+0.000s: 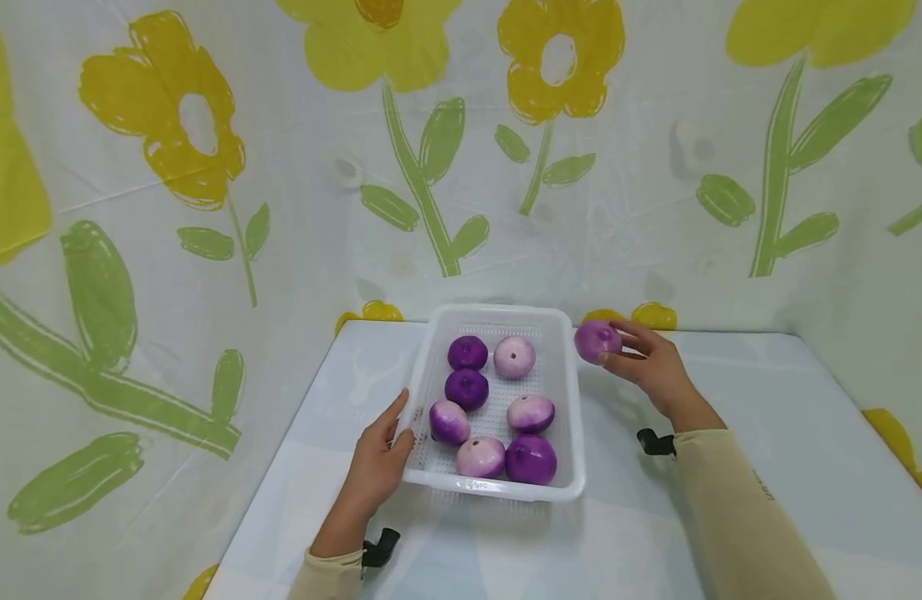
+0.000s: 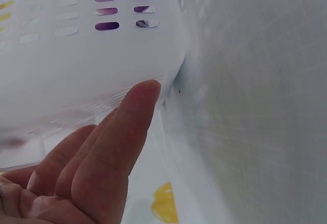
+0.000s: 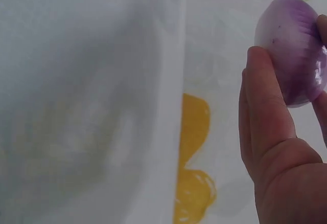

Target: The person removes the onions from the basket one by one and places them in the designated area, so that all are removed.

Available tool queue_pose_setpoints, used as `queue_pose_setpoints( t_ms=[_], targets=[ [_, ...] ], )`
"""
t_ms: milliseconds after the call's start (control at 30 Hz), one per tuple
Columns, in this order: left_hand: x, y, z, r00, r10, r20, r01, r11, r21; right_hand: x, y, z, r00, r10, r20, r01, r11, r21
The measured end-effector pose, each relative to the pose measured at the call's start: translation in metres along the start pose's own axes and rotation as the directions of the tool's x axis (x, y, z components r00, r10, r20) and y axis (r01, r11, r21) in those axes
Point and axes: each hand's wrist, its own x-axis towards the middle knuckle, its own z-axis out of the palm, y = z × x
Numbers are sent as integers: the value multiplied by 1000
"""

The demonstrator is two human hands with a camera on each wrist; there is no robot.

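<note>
A white plastic basket (image 1: pixel 498 492) holds several purple and pale onions, among them a dark purple onion (image 1: pixel 531 459) and a pale onion (image 1: pixel 514 357). My left hand (image 1: pixel 378 462) holds the basket's left side, thumb at the rim; in the left wrist view its fingers (image 2: pixel 110 157) reach the basket's lower edge. Beyond the basket's right rim, my right hand (image 1: pixel 652 367) pinches a purple onion (image 1: pixel 598 342) between thumb and fingers, held up off the table. The right wrist view shows this onion (image 3: pixel 291 50) against the fingertips, partly cut off by the frame edge.
The basket is over a pale table (image 1: pixel 791 467). Behind and on both sides hangs a white curtain (image 1: pixel 296 250) with yellow flowers and green leaves. A black wrist mount (image 1: pixel 381 547) sits at the left wrist, another black mount (image 1: pixel 656 442) at the right.
</note>
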Motion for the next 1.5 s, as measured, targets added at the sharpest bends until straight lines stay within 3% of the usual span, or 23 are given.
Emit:
queue_pose_setpoints(
  t_ms=[167,400,867,1500],
  targets=[
    [1,2,1,1000,8,12,-7,1000,-27,-2,10,4,998,61,-12,-61,998,17],
    [2,2,3,1000,1,17,-1,1000,-16,2,22,12,998,66,-19,-66,998,12],
    [-2,3,2,1000,-11,17,11,1000,-21,10,42,18,995,94,35,-91,992,-89],
    [-1,1,-1,1000,2,-3,-2,1000,-11,21,48,24,998,28,47,-21,988,-153]
  ],
)
